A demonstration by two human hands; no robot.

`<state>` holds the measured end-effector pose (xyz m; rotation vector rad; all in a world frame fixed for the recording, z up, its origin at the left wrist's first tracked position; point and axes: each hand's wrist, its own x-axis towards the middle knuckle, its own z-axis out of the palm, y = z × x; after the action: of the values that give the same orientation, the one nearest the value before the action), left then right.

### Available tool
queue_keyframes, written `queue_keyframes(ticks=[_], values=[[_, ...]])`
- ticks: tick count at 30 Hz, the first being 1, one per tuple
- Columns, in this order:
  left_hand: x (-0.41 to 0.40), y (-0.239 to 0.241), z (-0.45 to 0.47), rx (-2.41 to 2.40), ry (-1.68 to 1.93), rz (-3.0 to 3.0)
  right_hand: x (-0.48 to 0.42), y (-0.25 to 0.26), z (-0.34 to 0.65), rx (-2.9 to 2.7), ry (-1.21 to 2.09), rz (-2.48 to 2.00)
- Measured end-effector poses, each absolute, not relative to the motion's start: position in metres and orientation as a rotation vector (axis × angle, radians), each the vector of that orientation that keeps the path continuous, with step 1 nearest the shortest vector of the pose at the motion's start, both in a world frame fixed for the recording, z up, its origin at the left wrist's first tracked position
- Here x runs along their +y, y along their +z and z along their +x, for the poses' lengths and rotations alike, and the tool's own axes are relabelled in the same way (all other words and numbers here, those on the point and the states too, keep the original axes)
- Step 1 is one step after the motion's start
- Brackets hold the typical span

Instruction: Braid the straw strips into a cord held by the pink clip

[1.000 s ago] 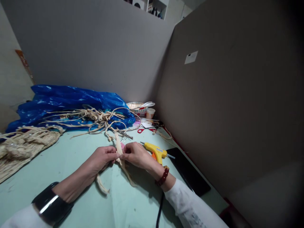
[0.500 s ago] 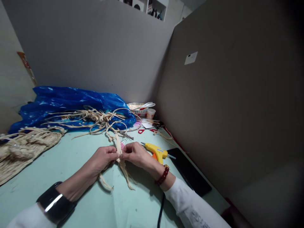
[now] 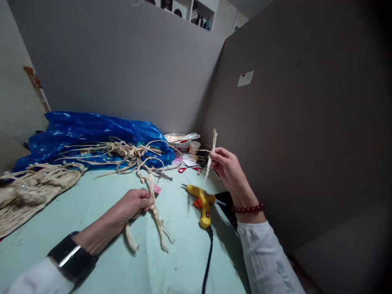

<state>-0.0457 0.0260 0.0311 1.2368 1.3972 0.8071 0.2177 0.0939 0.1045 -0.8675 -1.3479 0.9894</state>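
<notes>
My left hand (image 3: 137, 203) pinches a bundle of pale dried-fibre strands (image 3: 157, 222) near the table's middle. Loose ends hang below the fingers, and the upper part runs toward a braided cord (image 3: 141, 165). Raised off to the right, my right hand (image 3: 226, 165) is closed on a short pale fibre strip (image 3: 211, 157), held nearly upright. A yellow glue gun (image 3: 202, 198) with an orange trigger lies on the table between my hands, below the right one. Just beyond the bundle sits a pink binder clip (image 3: 157, 189).
A blue plastic bag (image 3: 98, 126) with tangled fibre strands (image 3: 128, 150) lies at the back. At left is a woven fibre piece (image 3: 33, 196). Red-handled scissors (image 3: 181, 170), a paper cup (image 3: 194, 146) and a basket (image 3: 174, 137) stand near the corner. The glue gun's black cord (image 3: 208, 257) runs toward me.
My right hand has left the bundle and moved up and right, carrying a short fibre strip. The left hand stays on the bundle. The glue gun and pink clip are now more exposed.
</notes>
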Motion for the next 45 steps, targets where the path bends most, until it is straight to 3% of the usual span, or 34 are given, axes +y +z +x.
queue_keyframes(ticks=[3, 16, 21, 32, 40, 45], values=[[0.029, 0.027, -0.049, 1.368, 0.792, 1.239, 0.11, 0.089, 0.233, -1.386, 0.801, -1.076], [0.04, 0.006, -0.056, 1.312, 0.787, 1.262, 0.118, 0.068, 0.221, -1.683, 0.867, -1.263], [0.039, 0.007, -0.056, 1.307, 0.782, 1.277, 0.113, 0.063, 0.211, -1.749, 0.655, -1.42], [0.038, 0.01, -0.051, 1.303, 0.843, 1.299, 0.051, 0.047, 0.117, -2.211, 0.582, -1.278], [0.034, 0.02, -0.046, 1.298, 0.857, 1.307, 0.052, 0.043, 0.115, -2.189, 0.658, -1.103], [0.029, 0.028, -0.043, 1.303, 0.848, 1.294, 0.067, 0.049, 0.125, -1.954, 1.065, -1.047]])
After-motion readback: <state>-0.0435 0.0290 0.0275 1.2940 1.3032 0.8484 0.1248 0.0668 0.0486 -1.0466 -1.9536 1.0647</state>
